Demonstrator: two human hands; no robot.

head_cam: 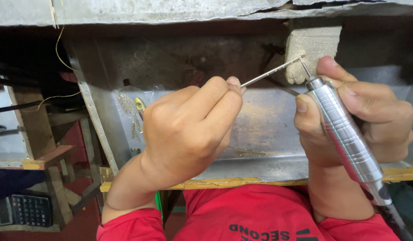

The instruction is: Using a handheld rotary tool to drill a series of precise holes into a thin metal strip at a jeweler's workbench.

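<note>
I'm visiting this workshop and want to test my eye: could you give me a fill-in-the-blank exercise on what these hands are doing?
1. The right hand grips a ribbed ____-coloured rotary handpiece.
2. The left hand pinches a thin metal ____.
3. The person's sleeves are ____.
4. At lower left sits a black ____.

Missing words: silver; rod; red; calculator

Bright even light, sharp focus; dark shadowed left recess.

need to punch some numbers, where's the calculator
In the head view the dark calculator sits at the bottom left corner, low beside the wooden frame, left of the left hand.
</note>
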